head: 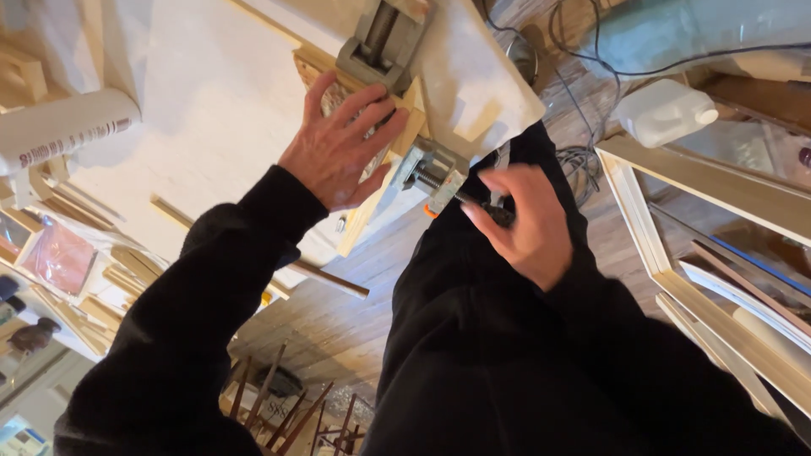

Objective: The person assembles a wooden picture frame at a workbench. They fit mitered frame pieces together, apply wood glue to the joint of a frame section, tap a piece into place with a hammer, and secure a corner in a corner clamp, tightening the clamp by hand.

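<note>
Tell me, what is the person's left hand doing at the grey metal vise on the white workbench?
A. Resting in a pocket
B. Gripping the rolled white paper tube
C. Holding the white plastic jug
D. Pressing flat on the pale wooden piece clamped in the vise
D: the left hand lies spread, palm down, on the pale wooden piece set in the grey metal vise, while the right hand grips the vise's dark screw handle.

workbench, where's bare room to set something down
Free: the white benchtop between the paper roll and the left hand. Crowded: the corner by the vise, where the right hand grips its handle, and the strip-cluttered left edge.
</note>
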